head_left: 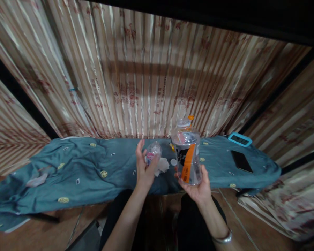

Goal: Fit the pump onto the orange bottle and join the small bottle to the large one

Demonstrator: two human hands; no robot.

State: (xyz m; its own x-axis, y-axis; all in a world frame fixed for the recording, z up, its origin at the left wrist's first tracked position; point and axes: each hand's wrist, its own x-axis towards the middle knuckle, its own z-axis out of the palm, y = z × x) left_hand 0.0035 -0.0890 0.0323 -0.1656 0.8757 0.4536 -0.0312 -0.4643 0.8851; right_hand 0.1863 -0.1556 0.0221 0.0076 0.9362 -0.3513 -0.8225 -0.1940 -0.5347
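My right hand (199, 186) grips a large clear plastic bottle (195, 164) low down, near its base. It is upright, with a black and orange label and no cap on its neck. My left hand (145, 170) is raised with fingers and thumb apart. Just beyond that thumb is a small clear plastic bottle (155, 148) with a pink and blue label, partly hidden; whether the hand touches it is hard to see. White crumpled paper (162, 166) and a round white cap (173, 162) lie between my hands. An orange cap (191, 118) shows behind the large bottle.
A teal patterned cloth (89, 174) covers the long, low surface. At the right are a blue-framed digital clock (240, 139) and a black phone (241, 161). A pale crumpled piece (37, 180) lies at the left. Striped curtains (146, 76) hang behind, with a black bar overhead.
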